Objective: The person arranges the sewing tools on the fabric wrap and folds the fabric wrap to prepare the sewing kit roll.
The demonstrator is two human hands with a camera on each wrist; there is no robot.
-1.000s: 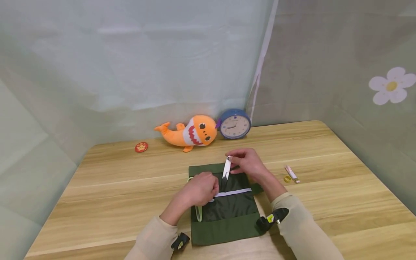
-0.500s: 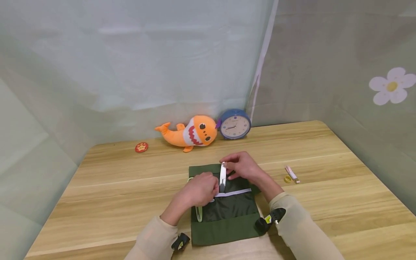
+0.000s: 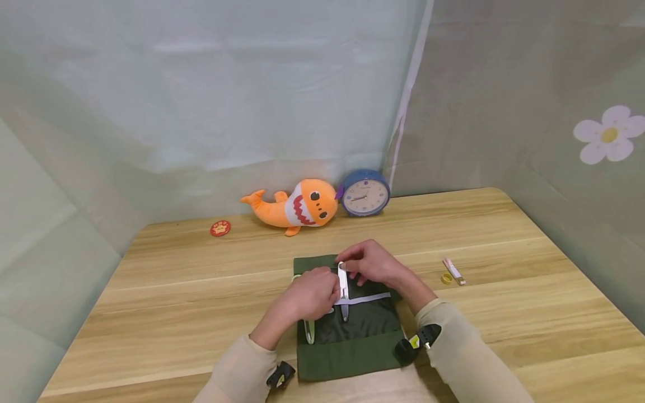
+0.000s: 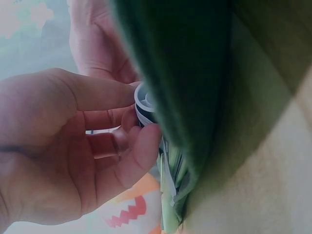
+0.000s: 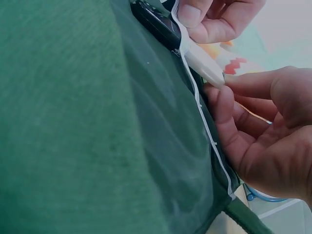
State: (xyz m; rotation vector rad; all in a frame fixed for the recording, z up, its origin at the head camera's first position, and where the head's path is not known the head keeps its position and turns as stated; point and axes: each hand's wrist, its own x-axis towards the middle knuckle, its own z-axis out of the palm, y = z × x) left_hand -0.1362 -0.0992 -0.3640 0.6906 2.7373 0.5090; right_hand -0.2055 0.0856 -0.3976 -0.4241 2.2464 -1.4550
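A dark green cloth case [image 3: 347, 358] lies unfolded, a white elastic band [image 3: 370, 298] running across its dark lining. The right hand [image 3: 370, 263] pinches the far end of a white and black tool [image 3: 344, 285], whose black tip sticks out below the band. The left hand [image 3: 314, 294] pinches the band just left of the tool. In the right wrist view, the tool [image 5: 204, 66] passes under the band [image 5: 197, 100], held between the right hand's [image 5: 273, 131] thumb and fingers. A light green item [image 3: 309, 331] sits at the case's left side.
Behind the case, an orange plush shark [image 3: 312, 204] leans by a blue clock [image 3: 365, 196]. A red round badge [image 3: 220, 228] lies at the back left. To the right are a yellow ring [image 3: 447, 278] and a small pink-white item [image 3: 454, 271].
The right hand has moved down and left with the tool, whose black tip has passed under the band and shows on its near side. The left hand has stayed in place.
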